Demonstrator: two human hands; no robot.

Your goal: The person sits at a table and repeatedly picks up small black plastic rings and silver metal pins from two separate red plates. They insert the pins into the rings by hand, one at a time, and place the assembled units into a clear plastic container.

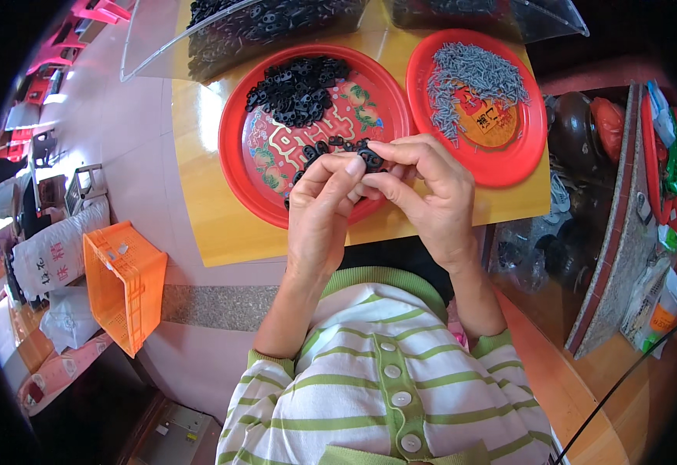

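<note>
Close together over the near rim of a round red tray (234, 155), my two hands meet fingertip to fingertip. A small black plastic part with round holes (370, 159) sits between them. My left hand (321, 203) is closed, its thumb and forefinger pinching at the part's left side. My right hand (431, 186) pinches it from the right with thumb and forefinger. A heap of similar black parts (300, 89) fills the tray's far side, and several loose ones lie just beyond my fingers. Silver screws (474, 77) are piled in a second red tray (536, 136) to the right.
Clear bins of black parts (276, 27) stand at the yellow table's (207, 232) far edge. An orange crate (125, 287) and a white sack (60, 248) are on the left. Bags and dark jars (579, 128) crowd the right, where a black cable (625, 380) runs.
</note>
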